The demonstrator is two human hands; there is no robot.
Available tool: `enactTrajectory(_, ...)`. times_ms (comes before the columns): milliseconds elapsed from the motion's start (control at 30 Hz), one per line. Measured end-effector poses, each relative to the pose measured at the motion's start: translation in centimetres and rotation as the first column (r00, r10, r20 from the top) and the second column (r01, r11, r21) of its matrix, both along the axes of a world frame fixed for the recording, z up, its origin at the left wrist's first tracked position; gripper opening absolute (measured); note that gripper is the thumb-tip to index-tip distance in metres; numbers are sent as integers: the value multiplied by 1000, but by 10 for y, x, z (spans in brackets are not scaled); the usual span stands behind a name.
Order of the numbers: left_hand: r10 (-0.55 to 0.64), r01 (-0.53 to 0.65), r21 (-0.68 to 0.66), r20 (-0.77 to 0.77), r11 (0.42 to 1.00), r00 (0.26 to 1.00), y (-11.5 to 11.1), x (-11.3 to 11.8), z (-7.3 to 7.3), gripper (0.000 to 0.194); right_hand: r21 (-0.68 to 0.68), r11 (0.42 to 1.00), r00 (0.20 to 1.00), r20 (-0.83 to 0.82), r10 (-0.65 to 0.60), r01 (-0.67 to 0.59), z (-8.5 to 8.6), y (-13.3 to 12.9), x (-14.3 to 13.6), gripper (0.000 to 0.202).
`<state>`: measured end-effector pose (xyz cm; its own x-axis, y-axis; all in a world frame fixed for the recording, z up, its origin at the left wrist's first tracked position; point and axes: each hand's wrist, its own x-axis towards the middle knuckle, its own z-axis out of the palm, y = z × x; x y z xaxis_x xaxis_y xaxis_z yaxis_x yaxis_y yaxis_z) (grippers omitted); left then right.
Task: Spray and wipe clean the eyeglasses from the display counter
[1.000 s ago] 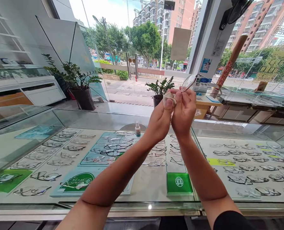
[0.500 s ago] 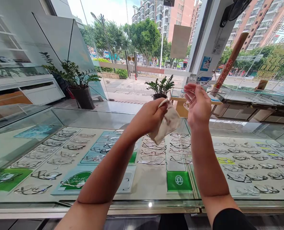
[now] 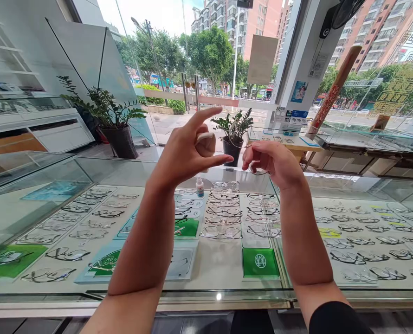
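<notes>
My left hand (image 3: 189,148) is raised over the glass display counter. Its thumb and index finger are spread apart, while the other fingers curl round a pale cloth (image 3: 205,137), mostly hidden in the palm. To its right, my right hand (image 3: 274,162) has its fingers closed on a pair of thin-framed glasses (image 3: 258,172); part of a lens rim shows below the fingers, and the thin frame reaches left in front of a potted plant. A small white bottle (image 3: 200,187) stands on the counter glass, just beyond my left forearm.
Rows of eyeglasses (image 3: 223,212) lie inside the glass counter (image 3: 220,294), with green cards (image 3: 260,263) among them. Potted plants (image 3: 232,144) stand beyond it. At the back right is a wooden table (image 3: 306,149) beside another glass case.
My left hand has moved left, its thumb and index finger have spread, and the cloth is now bunched in its palm. My right hand has lowered and turned inward with the glasses.
</notes>
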<state>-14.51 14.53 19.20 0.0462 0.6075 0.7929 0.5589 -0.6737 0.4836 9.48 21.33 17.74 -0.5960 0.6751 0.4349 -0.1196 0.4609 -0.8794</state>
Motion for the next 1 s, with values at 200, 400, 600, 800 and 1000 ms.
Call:
enactTrajectory(200,-12,19,40,-172,999,985,3,-1,0,79,-13,991,991,29,133,-133,3,-5,0,36)
enactTrajectory(400,-25,31,70,-74,997,997,-1,3,0,64,17,982,981,53,186,-187,5,-8,0,37)
enactTrajectory(600,-9,28,113,-163,993,987,-4,0,0,70,74,983,983,80,162,-168,3,-8,3,40)
enactTrajectory(800,7,20,128,-201,992,980,-13,6,2,60,270,963,996,92,-16,-10,9,-21,8,36)
enactTrajectory(1000,-31,67,201,-176,977,984,-20,8,3,54,444,849,957,-97,-273,287,10,-38,15,38)
